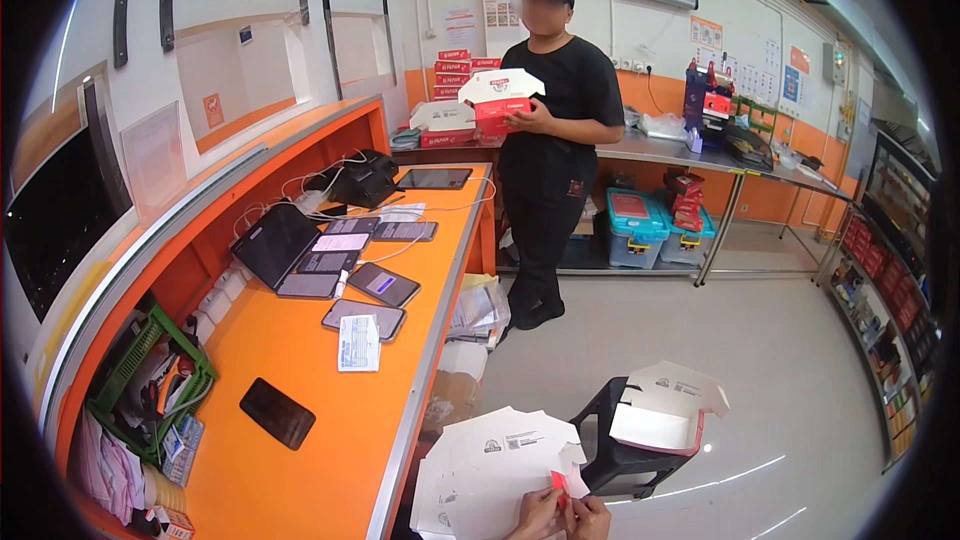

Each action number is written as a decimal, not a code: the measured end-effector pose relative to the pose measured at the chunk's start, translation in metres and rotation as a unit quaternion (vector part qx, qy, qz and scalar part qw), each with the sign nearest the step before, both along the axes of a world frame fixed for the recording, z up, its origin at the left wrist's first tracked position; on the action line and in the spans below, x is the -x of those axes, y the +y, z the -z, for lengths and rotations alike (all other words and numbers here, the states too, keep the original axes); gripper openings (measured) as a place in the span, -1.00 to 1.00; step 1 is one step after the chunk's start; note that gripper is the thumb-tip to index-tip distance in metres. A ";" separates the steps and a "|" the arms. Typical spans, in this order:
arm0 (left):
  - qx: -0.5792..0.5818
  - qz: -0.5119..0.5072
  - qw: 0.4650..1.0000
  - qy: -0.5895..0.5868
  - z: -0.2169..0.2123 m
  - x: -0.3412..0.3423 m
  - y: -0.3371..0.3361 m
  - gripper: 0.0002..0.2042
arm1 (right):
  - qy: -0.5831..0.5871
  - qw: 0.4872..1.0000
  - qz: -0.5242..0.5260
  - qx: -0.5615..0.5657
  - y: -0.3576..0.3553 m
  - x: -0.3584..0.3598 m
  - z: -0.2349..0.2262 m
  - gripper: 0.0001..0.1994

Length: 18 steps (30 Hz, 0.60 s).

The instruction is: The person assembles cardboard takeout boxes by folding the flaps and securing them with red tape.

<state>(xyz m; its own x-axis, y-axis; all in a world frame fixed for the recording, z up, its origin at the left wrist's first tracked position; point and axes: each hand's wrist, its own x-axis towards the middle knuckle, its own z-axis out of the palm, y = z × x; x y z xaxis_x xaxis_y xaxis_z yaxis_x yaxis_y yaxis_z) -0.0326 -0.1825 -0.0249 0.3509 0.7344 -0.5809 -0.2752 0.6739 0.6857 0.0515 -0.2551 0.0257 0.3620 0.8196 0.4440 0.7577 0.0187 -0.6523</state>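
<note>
At the bottom of the head view, my left hand (537,513) and my right hand (588,518) are close together on a partly flattened carton (485,465), white inside and red outside. The fingers of both hands pinch its near right corner, where a small red flap shows. Part of each hand is cut off by the lower edge. Just to the right, an opened carton (650,427) with a raised lid rests on a black stool (603,440).
Left of me runs an orange counter (340,440) with several phones, a dark phone (277,413) nearest, and a green basket (150,380). Ahead, a person (560,110) in black holds a red and white carton (505,105). A stocked shelf (880,300) stands at the right.
</note>
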 end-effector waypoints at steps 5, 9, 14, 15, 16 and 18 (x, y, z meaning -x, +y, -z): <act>-0.018 0.011 1.000 0.001 -0.001 -0.001 0.003 -0.76 | 0.006 0.999 0.037 -0.001 0.000 -0.002 -0.003 -0.82; -0.192 -0.026 0.977 0.088 0.162 -0.029 0.017 -0.81 | 0.016 1.000 0.005 0.017 0.002 0.008 -0.007 -0.82; -0.220 -0.024 0.963 0.153 0.140 -0.038 0.006 -0.82 | -0.031 0.999 -0.015 -0.013 0.002 -0.001 -0.006 -0.83; -0.223 -0.036 0.961 0.157 0.145 -0.034 0.007 -0.81 | -0.033 0.999 -0.020 -0.014 0.004 0.003 -0.009 -0.83; -0.226 -0.048 0.960 0.161 0.149 -0.032 0.009 -0.81 | -0.034 0.999 -0.025 -0.015 0.005 0.007 -0.010 -0.84; -0.230 -0.046 0.955 0.181 0.140 -0.034 0.009 -0.81 | -0.028 0.999 -0.014 -0.017 0.005 0.007 -0.008 -0.84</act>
<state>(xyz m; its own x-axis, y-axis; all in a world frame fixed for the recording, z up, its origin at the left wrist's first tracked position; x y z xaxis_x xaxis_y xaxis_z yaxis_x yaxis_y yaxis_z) 0.0018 -0.1731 -0.1650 0.1101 0.9593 -0.2599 -0.0067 0.2622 0.9650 0.0447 -0.2502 0.0336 0.3117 0.8132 0.4915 0.7924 0.0630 -0.6068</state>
